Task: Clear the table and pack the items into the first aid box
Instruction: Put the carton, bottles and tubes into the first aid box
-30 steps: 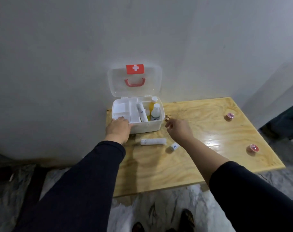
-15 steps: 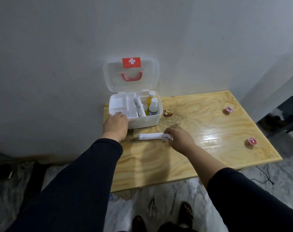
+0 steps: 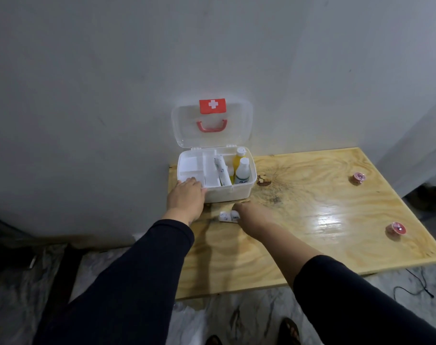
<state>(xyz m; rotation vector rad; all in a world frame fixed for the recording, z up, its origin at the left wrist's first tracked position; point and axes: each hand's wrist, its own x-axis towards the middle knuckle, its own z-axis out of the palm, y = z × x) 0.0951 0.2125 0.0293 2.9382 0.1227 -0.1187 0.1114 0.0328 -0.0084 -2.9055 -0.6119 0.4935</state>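
The white first aid box (image 3: 237,192) stands open at the table's back left corner, its clear lid (image 3: 212,125) leaning on the wall. Inside are a yellow bottle (image 3: 238,159), a white bottle (image 3: 243,171) and a white tube (image 3: 222,173). My left hand (image 3: 187,197) grips the box's front left corner, fingers over the rim. My right hand (image 3: 252,215) is closed over a white tube (image 3: 227,216) lying on the table just in front of the box; only the tube's left end shows.
The wooden table (image 3: 311,207) also carries two small pink round items, one at the far right (image 3: 359,177) and one nearer the right edge (image 3: 396,229). A grey wall stands right behind the box. A black cable (image 3: 416,287) lies on the floor.
My right hand came down from beside the box to the table and slid left over the white tube, covering most of it. The small vial beside it is hidden. The left hand stayed on the box.
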